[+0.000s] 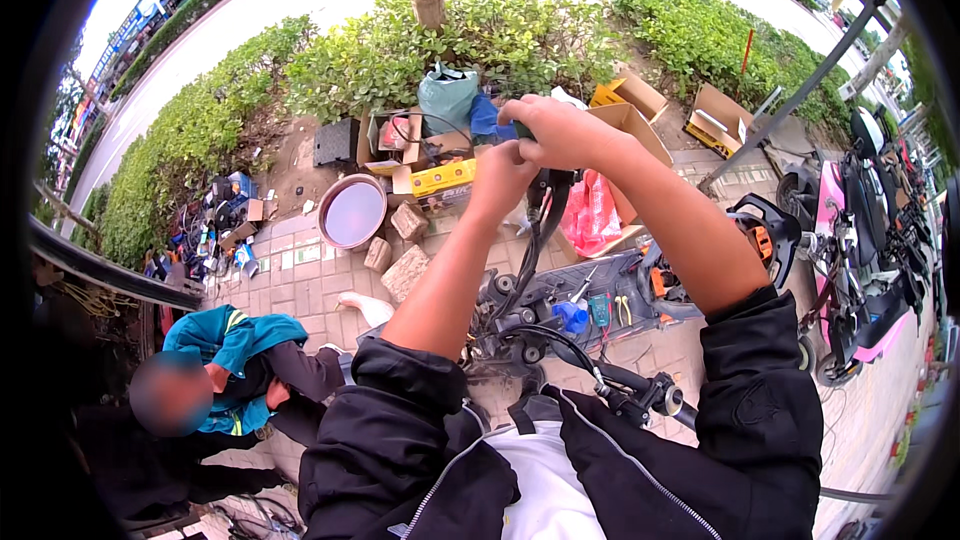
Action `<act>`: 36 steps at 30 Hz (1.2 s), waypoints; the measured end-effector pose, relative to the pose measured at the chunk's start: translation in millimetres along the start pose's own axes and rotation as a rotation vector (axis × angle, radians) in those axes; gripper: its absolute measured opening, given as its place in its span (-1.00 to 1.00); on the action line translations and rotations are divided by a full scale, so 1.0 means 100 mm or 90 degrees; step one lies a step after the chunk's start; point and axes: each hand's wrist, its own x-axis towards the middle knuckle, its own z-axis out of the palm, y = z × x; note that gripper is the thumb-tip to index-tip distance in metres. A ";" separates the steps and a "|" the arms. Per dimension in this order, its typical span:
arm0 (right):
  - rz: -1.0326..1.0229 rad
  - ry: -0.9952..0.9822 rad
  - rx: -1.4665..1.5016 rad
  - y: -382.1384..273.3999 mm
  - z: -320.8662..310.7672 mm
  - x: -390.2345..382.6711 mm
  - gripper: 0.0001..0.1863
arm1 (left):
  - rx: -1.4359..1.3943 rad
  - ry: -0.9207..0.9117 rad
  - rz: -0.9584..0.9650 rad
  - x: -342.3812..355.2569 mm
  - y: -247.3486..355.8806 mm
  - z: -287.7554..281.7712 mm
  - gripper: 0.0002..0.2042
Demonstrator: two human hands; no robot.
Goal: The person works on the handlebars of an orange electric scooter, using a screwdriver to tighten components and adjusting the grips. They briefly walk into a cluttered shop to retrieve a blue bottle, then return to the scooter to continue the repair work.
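My left hand (503,178) and my right hand (557,130) are raised close together at the top of a dark upright scooter column (543,208), fingers curled on a small dark part there, mostly hidden behind them. Black cables run down the column to the scooter deck (630,275). On the deck are a blue object (568,317), a teal meter-like tool (600,310) and yellow-handled pliers (622,309). A black handlebar (640,390) with a cable crosses low in front of my body. What exactly my fingertips hold cannot be made out.
A person (240,370) in teal crouches at lower left. Ahead are a basin (352,190), stone blocks (408,272), open cartons (635,140) and bags (450,95) before a hedge. Parked scooters (850,240) line the right; a pole (790,90) leans there. Loose clutter (235,230) lies at left.
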 end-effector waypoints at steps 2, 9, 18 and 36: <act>-0.038 0.147 0.057 0.08 -0.03 -0.02 -0.65 | -0.067 -0.015 -0.034 0.04 -0.02 0.04 -0.86; 0.021 0.168 0.122 -0.09 0.04 -0.46 -0.63 | 0.081 0.047 -0.013 0.04 -0.02 0.00 -0.86; 0.024 0.192 0.159 -0.09 0.15 -0.51 -0.65 | 0.023 0.034 -0.012 0.04 -0.04 0.00 -0.84; -0.074 0.019 -0.014 -0.20 0.01 -0.36 -0.82 | 0.005 -0.010 0.104 0.00 -0.05 0.01 -0.81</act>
